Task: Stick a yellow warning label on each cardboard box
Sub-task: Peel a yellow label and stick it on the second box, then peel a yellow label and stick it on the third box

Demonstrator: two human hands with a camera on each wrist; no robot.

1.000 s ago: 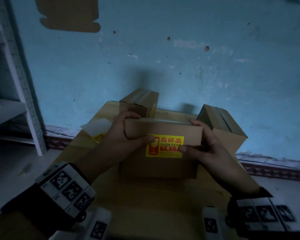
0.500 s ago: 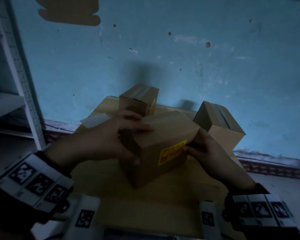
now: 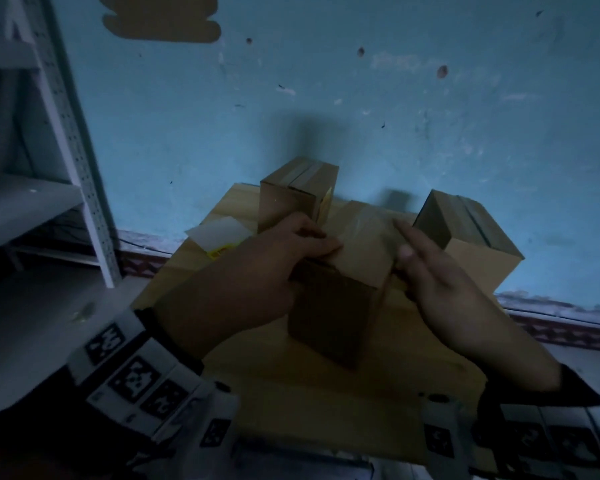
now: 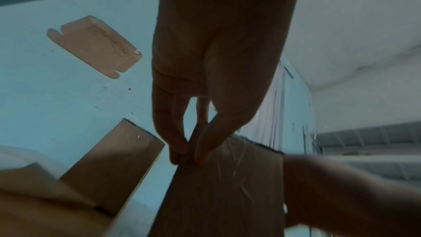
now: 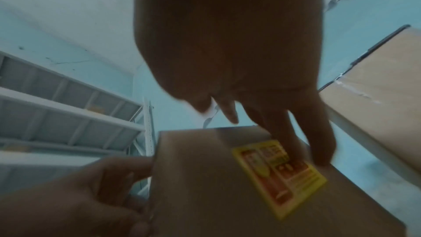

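Note:
A brown cardboard box (image 3: 336, 306) stands at the middle of the wooden table (image 3: 291, 393), turned corner-on to me. My left hand (image 3: 291, 258) grips its upper left edge, thumb and fingers pinching the cardboard (image 4: 216, 195). My right hand (image 3: 430, 271) lies with straight fingers against the box's right face. In the right wrist view that face carries the yellow warning label (image 5: 280, 174), with my fingertips (image 5: 293, 143) resting on its upper edge. From the head view the label is hidden.
Two more cardboard boxes stand behind, one at the back left (image 3: 298, 192) and one at the right (image 3: 465, 237). A white sheet with yellow labels (image 3: 219, 237) lies at the table's left edge. A grey metal shelf (image 3: 66, 133) stands left, by the blue wall.
The box has turned so the labelled face went from facing me round to the right, out of the head view. My left hand shifted onto the top edge; my right fingers straightened.

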